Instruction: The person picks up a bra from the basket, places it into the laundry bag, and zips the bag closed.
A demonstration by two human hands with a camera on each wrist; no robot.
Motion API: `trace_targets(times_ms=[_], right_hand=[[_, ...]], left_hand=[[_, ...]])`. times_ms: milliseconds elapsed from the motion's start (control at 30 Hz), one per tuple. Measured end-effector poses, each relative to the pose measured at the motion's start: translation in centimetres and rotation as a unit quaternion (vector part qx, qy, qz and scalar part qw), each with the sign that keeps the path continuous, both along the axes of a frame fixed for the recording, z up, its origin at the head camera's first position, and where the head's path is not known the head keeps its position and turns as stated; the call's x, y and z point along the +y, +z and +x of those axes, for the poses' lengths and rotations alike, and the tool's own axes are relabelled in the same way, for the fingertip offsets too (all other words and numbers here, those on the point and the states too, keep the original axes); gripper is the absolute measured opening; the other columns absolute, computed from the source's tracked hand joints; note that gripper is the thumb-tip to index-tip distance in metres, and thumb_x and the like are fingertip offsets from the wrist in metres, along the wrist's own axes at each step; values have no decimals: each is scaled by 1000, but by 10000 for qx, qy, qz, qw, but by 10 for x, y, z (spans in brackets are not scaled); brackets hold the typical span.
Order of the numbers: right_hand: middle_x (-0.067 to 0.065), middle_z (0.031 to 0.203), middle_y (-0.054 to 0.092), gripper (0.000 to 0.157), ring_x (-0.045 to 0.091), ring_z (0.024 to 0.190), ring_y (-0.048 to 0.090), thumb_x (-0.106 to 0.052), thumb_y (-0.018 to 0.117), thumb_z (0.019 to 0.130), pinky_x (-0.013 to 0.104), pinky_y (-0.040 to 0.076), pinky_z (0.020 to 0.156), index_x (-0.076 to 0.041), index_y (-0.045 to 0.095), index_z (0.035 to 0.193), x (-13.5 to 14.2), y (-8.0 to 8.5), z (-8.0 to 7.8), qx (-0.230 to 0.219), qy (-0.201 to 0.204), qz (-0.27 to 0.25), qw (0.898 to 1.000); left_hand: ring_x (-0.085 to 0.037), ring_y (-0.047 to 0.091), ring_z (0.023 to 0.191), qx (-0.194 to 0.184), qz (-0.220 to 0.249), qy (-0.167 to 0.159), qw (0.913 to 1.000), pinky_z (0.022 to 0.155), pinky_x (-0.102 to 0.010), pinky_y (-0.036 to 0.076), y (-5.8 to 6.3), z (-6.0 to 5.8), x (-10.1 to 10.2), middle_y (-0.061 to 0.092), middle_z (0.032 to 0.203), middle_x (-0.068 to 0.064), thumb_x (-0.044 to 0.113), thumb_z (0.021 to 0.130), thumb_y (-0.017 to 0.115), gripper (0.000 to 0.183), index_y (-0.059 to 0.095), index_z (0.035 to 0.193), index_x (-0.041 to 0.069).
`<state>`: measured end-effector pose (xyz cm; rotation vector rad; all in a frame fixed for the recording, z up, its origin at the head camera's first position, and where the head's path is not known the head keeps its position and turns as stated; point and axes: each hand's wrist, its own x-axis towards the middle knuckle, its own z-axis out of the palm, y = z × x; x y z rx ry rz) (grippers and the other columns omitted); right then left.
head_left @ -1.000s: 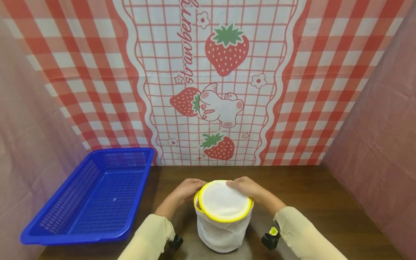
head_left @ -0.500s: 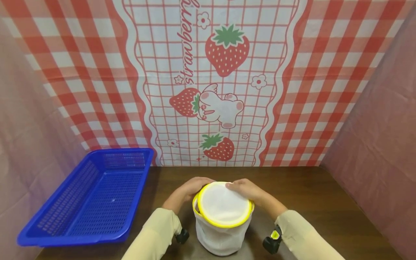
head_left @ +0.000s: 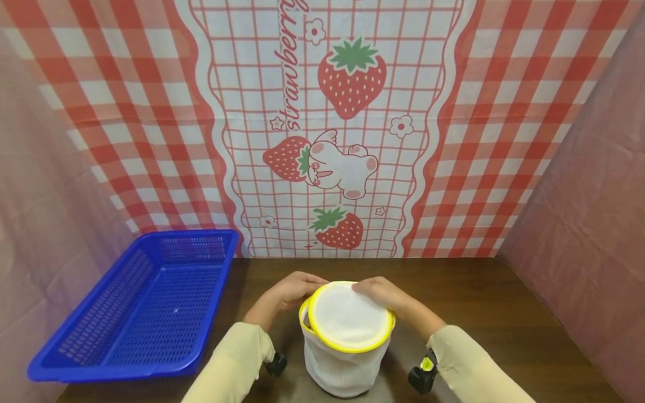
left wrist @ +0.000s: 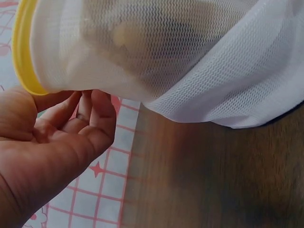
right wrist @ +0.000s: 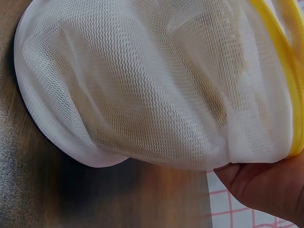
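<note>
A white mesh laundry bag (head_left: pixel 345 366), round with a yellow-trimmed rim, stands upright on the table. Its round white lid (head_left: pixel 351 316) lies tilted over the top, leaving a narrow gap at the left. With the thumb on the lid, my right hand (head_left: pixel 380 294) grips the far right edge; the right wrist view shows part of that hand (right wrist: pixel 273 190) under the rim. At the far left edge, my left hand (head_left: pixel 297 288) pinches the rim, its fingers curled in the left wrist view and their tips partly hidden. Tan and dark shapes show through the mesh (left wrist: pixel 142 42).
To the left is a blue plastic basket (head_left: pixel 173 308) with perforated walls. Behind the brown wooden table (head_left: pixel 478 313) hangs a red checked strawberry cloth (head_left: pixel 347 168). Pink cloth (head_left: pixel 579 212) hangs along both sides.
My left hand has shifted slightly rightward and farther back along the rim, then a little left again. The lid's near edge sits slightly lower, while my right hand keeps its grip.
</note>
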<state>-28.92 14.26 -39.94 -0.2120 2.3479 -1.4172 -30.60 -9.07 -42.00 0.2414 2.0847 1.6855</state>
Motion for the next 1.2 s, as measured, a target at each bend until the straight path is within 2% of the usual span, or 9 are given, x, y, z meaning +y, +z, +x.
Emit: trace_targets(times_ms=[100,300,367,500,700,933,1200], right_hand=[[7,91,67,41,12,70,61,-36,53,91,27,52,64,-1,65,110,-2,0,-2,243,15,122,9996],[5,96,66,53,13,76,59,-54,52,89,26,50,65,-9,67,112,-9,2,-3,453,14,273,9986],[4,94,66,51,12,75,59,-53,52,89,26,49,65,-8,69,109,-11,3,-3,547,84,296,9980],[4,90,65,41,13,74,58,-44,54,91,26,49,65,-8,68,105,-14,6,-5,428,265,252,9984],[6,95,65,34,14,77,59,-33,53,92,27,51,67,-5,66,107,-18,11,-6,297,396,271,9984],[4,90,66,39,12,75,57,-40,54,92,26,49,65,-6,68,105,-20,12,-6,426,600,283,9969],[4,87,65,37,14,72,60,-42,56,91,28,51,64,-9,67,101,-22,10,-3,48,511,131,9986]], left_hand=[[-10,62,78,140,-84,163,9997,74,-29,54,2,1,1,67,108,-15,15,93,56,31,63,116,-5],[-10,62,75,192,-152,366,9990,70,-26,54,5,3,4,68,106,-14,16,92,58,29,66,112,-3],[-10,62,75,233,-157,393,9988,70,-26,53,6,4,5,68,106,-15,16,91,59,29,66,111,-3],[-9,61,74,324,-185,472,9982,68,-24,53,8,5,7,68,106,-15,16,91,59,28,67,110,-3],[-8,59,72,407,-299,500,9975,66,-22,51,11,8,9,69,100,-11,17,91,61,27,68,108,-2],[-9,57,73,739,-490,642,9940,66,-22,50,15,11,8,69,98,-12,16,89,62,25,69,104,-3],[-12,59,80,943,-791,796,9892,69,-25,52,18,14,7,68,100,-10,20,88,64,24,71,101,1]])
